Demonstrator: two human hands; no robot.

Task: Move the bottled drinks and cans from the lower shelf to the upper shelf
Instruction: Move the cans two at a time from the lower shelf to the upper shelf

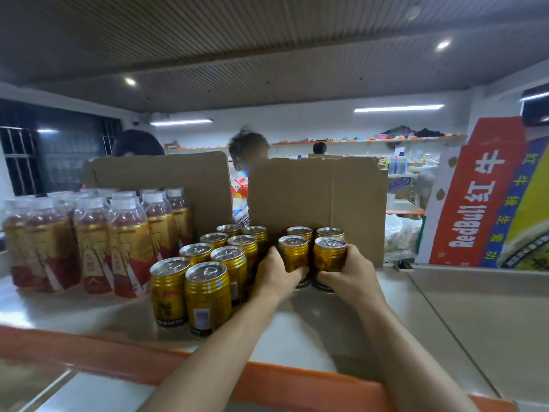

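gold cans [208,281] – upright, clustered | bottled drinks [98,233] – upright, left

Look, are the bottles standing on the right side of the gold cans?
No, the bottles stand left of the gold cans, while the left hand and right hand grip the cans at the right end.

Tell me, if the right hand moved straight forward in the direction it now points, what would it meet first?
The right hand already wraps a gold can. Straight on, that can would likely push against the can behind it, then the cardboard sheet; depth is unclear.
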